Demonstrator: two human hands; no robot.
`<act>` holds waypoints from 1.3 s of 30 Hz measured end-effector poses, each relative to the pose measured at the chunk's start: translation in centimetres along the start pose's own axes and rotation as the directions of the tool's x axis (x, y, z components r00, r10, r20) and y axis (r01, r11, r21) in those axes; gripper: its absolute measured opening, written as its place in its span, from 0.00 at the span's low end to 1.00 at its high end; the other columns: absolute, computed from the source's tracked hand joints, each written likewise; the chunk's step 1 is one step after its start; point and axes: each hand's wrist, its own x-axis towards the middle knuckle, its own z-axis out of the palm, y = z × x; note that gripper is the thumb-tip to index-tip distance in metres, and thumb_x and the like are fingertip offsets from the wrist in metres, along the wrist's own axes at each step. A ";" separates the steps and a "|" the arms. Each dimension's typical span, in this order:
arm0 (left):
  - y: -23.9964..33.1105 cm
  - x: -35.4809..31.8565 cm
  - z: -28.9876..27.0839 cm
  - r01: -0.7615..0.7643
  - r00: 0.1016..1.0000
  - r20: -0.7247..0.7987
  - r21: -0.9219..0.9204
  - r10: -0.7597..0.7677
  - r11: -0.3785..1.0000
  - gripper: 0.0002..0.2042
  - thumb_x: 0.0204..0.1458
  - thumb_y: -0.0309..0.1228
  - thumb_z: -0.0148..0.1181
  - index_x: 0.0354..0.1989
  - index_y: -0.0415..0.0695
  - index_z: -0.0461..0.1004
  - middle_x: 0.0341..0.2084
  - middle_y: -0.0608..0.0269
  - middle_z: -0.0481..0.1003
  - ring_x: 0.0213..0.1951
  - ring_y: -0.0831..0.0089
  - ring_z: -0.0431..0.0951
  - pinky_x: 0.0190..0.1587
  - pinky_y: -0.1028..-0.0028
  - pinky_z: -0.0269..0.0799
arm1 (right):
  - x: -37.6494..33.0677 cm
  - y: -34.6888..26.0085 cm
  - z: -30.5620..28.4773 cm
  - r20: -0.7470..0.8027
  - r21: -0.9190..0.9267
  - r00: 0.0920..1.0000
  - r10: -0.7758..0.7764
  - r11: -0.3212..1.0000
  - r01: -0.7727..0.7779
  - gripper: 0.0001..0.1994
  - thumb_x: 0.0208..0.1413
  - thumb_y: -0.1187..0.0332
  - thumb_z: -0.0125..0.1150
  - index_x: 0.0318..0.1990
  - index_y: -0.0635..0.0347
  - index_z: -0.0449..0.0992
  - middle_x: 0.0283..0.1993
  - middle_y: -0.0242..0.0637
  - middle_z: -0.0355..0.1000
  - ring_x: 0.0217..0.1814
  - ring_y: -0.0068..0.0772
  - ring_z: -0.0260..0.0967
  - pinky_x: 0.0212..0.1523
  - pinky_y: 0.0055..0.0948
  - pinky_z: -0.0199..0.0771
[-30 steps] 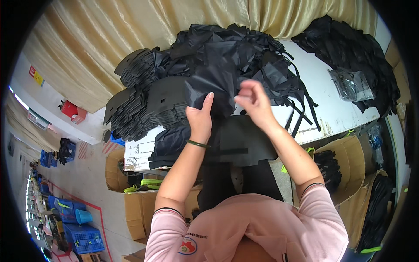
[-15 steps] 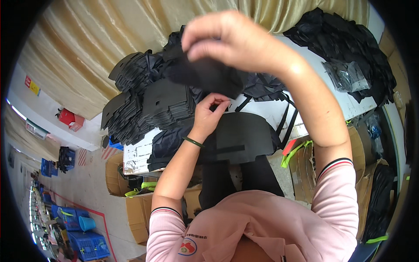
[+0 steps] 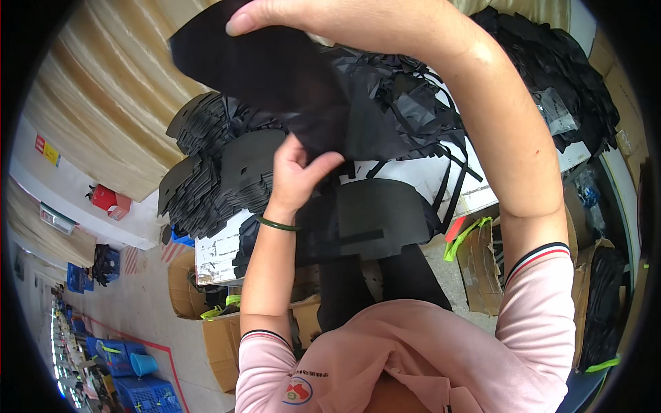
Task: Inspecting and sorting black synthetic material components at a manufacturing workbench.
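Note:
A black fabric piece [image 3: 255, 65] is held up over the table, spread between my two hands. My right hand [image 3: 265, 15] grips its upper edge at the top of the view; the thumb lies on the near face, and the other fingers are hidden. Lower down, my left hand [image 3: 295, 172], a dark green bangle on its wrist, pinches the lower part of the fabric, its fingertips partly behind it. Below the hands, a dark grey curved panel [image 3: 385, 213] with a slot lies at the table's near edge over black fabric.
Stacks of dark grey panels [image 3: 251, 162] stand to the left on the white table [image 3: 213, 258]. Black fabric with straps [image 3: 413, 103] lies behind, and a black heap [image 3: 551, 62] fills the far right. Cardboard boxes [image 3: 478, 275] stand below; a beige curtain [image 3: 110, 76] hangs behind.
My right hand has moved left and up, drawing the black fabric out wide. My left hand has shifted slightly left and is now at the fabric's lower part.

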 end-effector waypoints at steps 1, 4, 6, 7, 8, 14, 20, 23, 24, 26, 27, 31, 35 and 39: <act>0.0 -0.4 0.0 0.121 0.991 0.045 0.097 -0.125 0.988 0.18 0.47 0.23 0.68 0.47 0.35 0.72 0.41 0.64 0.76 0.41 0.79 0.74 0.44 0.78 0.69 | 0.2 -0.1 -0.1 -0.015 -0.011 1.000 0.021 1.000 -0.021 0.07 0.49 0.72 0.62 0.32 0.69 0.77 0.27 0.44 0.74 0.28 0.31 0.71 0.34 0.30 0.71; -1.0 -1.1 1.9 0.215 0.965 0.131 0.105 -0.228 0.971 0.09 0.48 0.25 0.69 0.37 0.38 0.78 0.30 0.72 0.78 0.32 0.86 0.73 0.35 0.82 0.69 | 0.9 0.2 -0.9 -0.138 -0.069 0.990 -0.041 0.997 0.032 0.08 0.49 0.72 0.63 0.34 0.69 0.78 0.27 0.44 0.76 0.29 0.29 0.72 0.34 0.29 0.72; -2.9 -2.2 1.0 0.350 0.886 0.265 0.155 -0.380 0.924 0.09 0.49 0.26 0.68 0.38 0.38 0.78 0.28 0.74 0.76 0.29 0.89 0.70 0.31 0.84 0.66 | 1.7 0.1 -1.5 -0.206 -0.006 0.978 0.026 1.000 -0.028 0.09 0.50 0.71 0.63 0.34 0.69 0.78 0.28 0.42 0.76 0.30 0.28 0.73 0.34 0.28 0.73; -3.4 -2.6 1.2 0.404 0.857 0.270 0.178 -0.439 0.897 0.09 0.50 0.27 0.67 0.38 0.38 0.78 0.27 0.74 0.76 0.28 0.90 0.68 0.30 0.84 0.65 | 2.0 0.5 -2.1 -0.259 -0.133 0.965 -0.035 0.991 0.000 0.09 0.50 0.70 0.63 0.34 0.69 0.78 0.28 0.41 0.76 0.30 0.26 0.73 0.34 0.27 0.74; -3.9 -3.1 1.1 0.405 0.856 0.272 0.177 -0.440 0.897 0.09 0.50 0.27 0.67 0.38 0.38 0.78 0.27 0.74 0.76 0.28 0.90 0.68 0.30 0.84 0.65 | 2.1 0.7 -2.8 -0.268 -0.194 0.962 -0.050 0.981 -0.003 0.09 0.51 0.70 0.63 0.34 0.68 0.79 0.28 0.39 0.76 0.30 0.25 0.73 0.34 0.26 0.73; -4.7 -6.1 -1.0 0.577 0.811 0.026 0.131 -0.584 0.806 0.11 0.51 0.26 0.66 0.41 0.35 0.76 0.29 0.73 0.75 0.29 0.89 0.68 0.31 0.84 0.66 | -1.7 4.1 -6.8 -0.380 -0.072 0.880 0.284 0.940 -0.335 0.06 0.54 0.68 0.63 0.34 0.62 0.77 0.27 0.26 0.71 0.28 0.17 0.64 0.32 0.20 0.65; -1.9 -12.6 -14.3 0.491 0.858 -0.488 0.685 -0.161 0.538 0.06 0.51 0.24 0.64 0.38 0.39 0.77 0.27 0.73 0.75 0.27 0.86 0.70 0.32 0.82 0.67 | -15.7 12.8 -7.1 -0.215 0.249 0.727 0.651 0.757 -0.604 0.07 0.56 0.66 0.62 0.36 0.59 0.75 0.31 0.24 0.69 0.35 0.17 0.65 0.39 0.21 0.66; 0.0 -16.5 -18.0 0.409 0.869 -0.493 0.761 0.040 0.503 0.07 0.52 0.22 0.61 0.39 0.38 0.77 0.30 0.68 0.77 0.31 0.82 0.73 0.37 0.80 0.70 | -23.4 11.0 -2.5 -0.068 0.413 0.564 0.823 0.538 -0.735 0.06 0.58 0.66 0.59 0.39 0.56 0.75 0.32 0.23 0.69 0.34 0.15 0.63 0.38 0.19 0.65; -0.3 -17.5 -18.4 0.420 0.868 -0.493 0.789 0.054 0.448 0.07 0.53 0.21 0.59 0.40 0.38 0.77 0.31 0.65 0.78 0.33 0.80 0.74 0.40 0.78 0.71 | -27.0 11.2 -1.0 -0.057 0.425 0.465 0.883 0.443 -0.789 0.09 0.55 0.66 0.63 0.42 0.56 0.76 0.32 0.23 0.70 0.32 0.16 0.64 0.37 0.18 0.65; -0.7 -20.1 -18.6 0.450 0.858 -0.511 0.792 0.044 0.413 0.08 0.53 0.19 0.56 0.40 0.40 0.77 0.37 0.59 0.79 0.42 0.70 0.77 0.50 0.72 0.70 | -32.8 10.9 2.1 -0.004 0.419 0.417 0.909 0.380 -0.825 0.06 0.53 0.67 0.64 0.37 0.55 0.77 0.29 0.23 0.70 0.31 0.18 0.64 0.37 0.20 0.65; -1.4 -21.4 -18.7 0.434 0.875 -0.481 0.826 0.049 0.360 0.09 0.52 0.19 0.56 0.40 0.40 0.77 0.37 0.58 0.79 0.42 0.68 0.77 0.51 0.70 0.70 | -35.5 10.6 3.2 0.052 0.423 0.346 0.937 0.293 -0.857 0.05 0.52 0.68 0.65 0.35 0.55 0.78 0.28 0.23 0.69 0.31 0.18 0.63 0.37 0.20 0.64; -4.2 -25.0 -17.8 0.409 0.903 -0.429 0.863 0.001 0.297 0.10 0.49 0.17 0.56 0.39 0.41 0.77 0.38 0.56 0.78 0.44 0.61 0.77 0.52 0.67 0.70 | -41.9 8.7 7.1 0.099 0.536 0.207 0.973 0.123 -0.835 0.03 0.51 0.75 0.65 0.34 0.57 0.79 0.27 0.22 0.71 0.31 0.15 0.65 0.36 0.18 0.65; -7.1 -27.2 -17.4 0.417 0.908 -0.413 0.866 -0.078 0.276 0.10 0.48 0.18 0.55 0.38 0.41 0.77 0.39 0.53 0.78 0.45 0.56 0.77 0.57 0.63 0.66 | -44.8 7.5 7.1 0.201 0.432 0.215 0.956 0.111 -0.895 0.05 0.51 0.81 0.63 0.33 0.59 0.78 0.33 0.24 0.74 0.36 0.16 0.67 0.40 0.19 0.68; -7.8 -27.3 -17.1 0.426 0.904 -0.417 0.860 -0.096 0.281 0.10 0.48 0.19 0.54 0.38 0.41 0.76 0.40 0.53 0.78 0.46 0.55 0.77 0.60 0.62 0.64 | -44.3 7.1 4.8 0.299 0.205 0.279 0.912 0.224 -0.953 0.10 0.46 0.86 0.58 0.32 0.60 0.78 0.41 0.33 0.74 0.45 0.29 0.71 0.47 0.25 0.70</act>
